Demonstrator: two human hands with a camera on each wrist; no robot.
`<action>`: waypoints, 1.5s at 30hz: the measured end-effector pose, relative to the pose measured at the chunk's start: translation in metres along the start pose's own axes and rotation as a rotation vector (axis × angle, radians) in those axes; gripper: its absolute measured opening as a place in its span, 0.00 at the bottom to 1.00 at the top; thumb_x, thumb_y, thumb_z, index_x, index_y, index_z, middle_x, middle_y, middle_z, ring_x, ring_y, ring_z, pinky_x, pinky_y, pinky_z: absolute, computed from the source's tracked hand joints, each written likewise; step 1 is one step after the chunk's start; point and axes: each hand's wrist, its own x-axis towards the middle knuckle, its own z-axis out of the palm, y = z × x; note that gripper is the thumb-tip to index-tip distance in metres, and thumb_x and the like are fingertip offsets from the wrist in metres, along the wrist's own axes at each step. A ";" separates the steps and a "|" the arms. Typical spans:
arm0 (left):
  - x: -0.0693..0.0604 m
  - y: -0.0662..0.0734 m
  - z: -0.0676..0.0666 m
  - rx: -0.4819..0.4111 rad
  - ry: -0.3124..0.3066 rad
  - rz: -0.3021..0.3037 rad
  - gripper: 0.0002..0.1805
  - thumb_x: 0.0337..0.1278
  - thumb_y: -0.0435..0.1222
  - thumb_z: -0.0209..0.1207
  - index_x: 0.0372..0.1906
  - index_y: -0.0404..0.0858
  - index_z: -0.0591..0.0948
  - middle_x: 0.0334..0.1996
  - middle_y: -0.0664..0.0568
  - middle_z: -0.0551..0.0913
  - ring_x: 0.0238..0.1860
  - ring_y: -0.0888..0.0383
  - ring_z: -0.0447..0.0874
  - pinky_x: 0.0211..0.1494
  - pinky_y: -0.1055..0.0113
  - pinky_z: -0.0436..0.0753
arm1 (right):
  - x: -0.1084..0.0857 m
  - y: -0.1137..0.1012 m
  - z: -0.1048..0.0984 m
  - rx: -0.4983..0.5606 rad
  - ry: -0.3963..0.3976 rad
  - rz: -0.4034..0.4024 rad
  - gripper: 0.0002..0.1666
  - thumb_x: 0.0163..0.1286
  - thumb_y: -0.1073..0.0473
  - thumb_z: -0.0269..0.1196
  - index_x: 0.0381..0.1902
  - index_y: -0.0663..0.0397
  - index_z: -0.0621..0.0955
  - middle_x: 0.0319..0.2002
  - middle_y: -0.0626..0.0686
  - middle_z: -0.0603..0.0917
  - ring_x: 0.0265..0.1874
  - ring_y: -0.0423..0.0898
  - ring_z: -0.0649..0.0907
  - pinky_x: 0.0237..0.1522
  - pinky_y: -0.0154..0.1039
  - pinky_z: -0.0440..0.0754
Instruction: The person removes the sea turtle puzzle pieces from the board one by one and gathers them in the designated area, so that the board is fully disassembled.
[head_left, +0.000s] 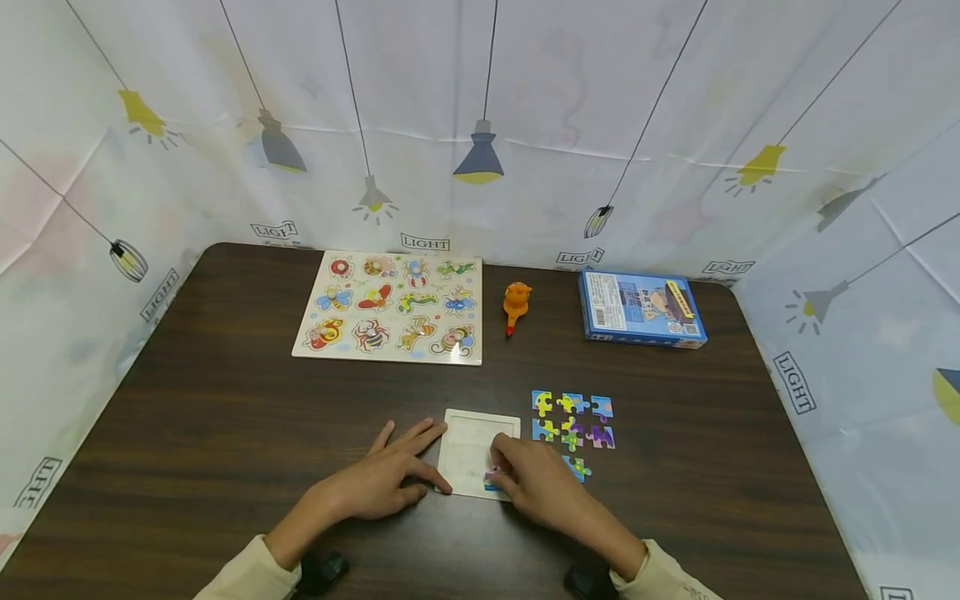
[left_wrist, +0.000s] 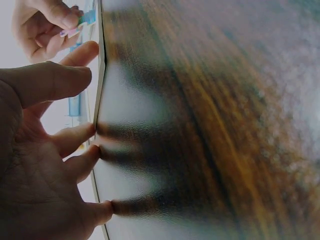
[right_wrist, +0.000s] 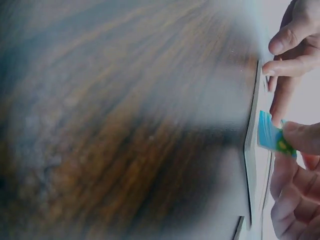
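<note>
A pale, square puzzle tray (head_left: 467, 446) lies flat on the dark wooden table (head_left: 225, 433). At its left edge rests my left hand (head_left: 382, 482), fingers spread, with fingertips touching the rim in the left wrist view. Over the tray's lower right corner, my right hand (head_left: 546, 486) pinches a jigsaw piece (right_wrist: 271, 134) between thumb and fingers. This piece is blue with green and yellow and stands tilted above the tray in the right wrist view. Several loose jigsaw pieces (head_left: 574, 403) lie in rows right of the tray, one (head_left: 577, 467) partly behind the right hand.
Behind the tray lies a wooden insect puzzle board (head_left: 390, 310). An orange animal-shaped toy (head_left: 516, 305) stands to its right, and a blue box (head_left: 641, 308) lies further right. A lamp-print curtain (head_left: 420, 92) surrounds the table's back and sides.
</note>
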 end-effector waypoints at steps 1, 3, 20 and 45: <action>0.000 0.000 0.000 -0.001 0.000 0.000 0.17 0.70 0.33 0.60 0.52 0.58 0.89 0.82 0.46 0.50 0.82 0.42 0.36 0.73 0.28 0.30 | 0.000 0.000 -0.001 0.025 -0.010 0.001 0.16 0.66 0.60 0.73 0.30 0.47 0.74 0.21 0.40 0.67 0.21 0.35 0.67 0.25 0.33 0.66; 0.001 -0.005 0.003 -0.003 0.004 0.006 0.17 0.70 0.33 0.60 0.52 0.59 0.89 0.82 0.47 0.50 0.82 0.43 0.36 0.73 0.28 0.30 | -0.002 0.002 -0.005 0.085 -0.027 0.004 0.15 0.66 0.61 0.72 0.30 0.47 0.74 0.21 0.39 0.68 0.21 0.34 0.67 0.25 0.32 0.66; -0.001 0.004 -0.002 0.034 -0.006 -0.010 0.16 0.71 0.33 0.60 0.52 0.56 0.89 0.82 0.47 0.49 0.82 0.44 0.37 0.75 0.31 0.29 | -0.060 0.097 -0.084 0.198 -0.057 0.145 0.11 0.68 0.63 0.70 0.35 0.50 0.76 0.25 0.43 0.75 0.22 0.36 0.72 0.23 0.33 0.73; -0.001 0.002 0.001 0.032 0.004 -0.016 0.16 0.70 0.33 0.60 0.52 0.55 0.89 0.82 0.47 0.50 0.82 0.45 0.37 0.75 0.32 0.29 | -0.066 0.101 -0.064 -0.055 0.004 0.240 0.10 0.65 0.63 0.72 0.32 0.51 0.80 0.27 0.43 0.74 0.25 0.37 0.71 0.27 0.34 0.72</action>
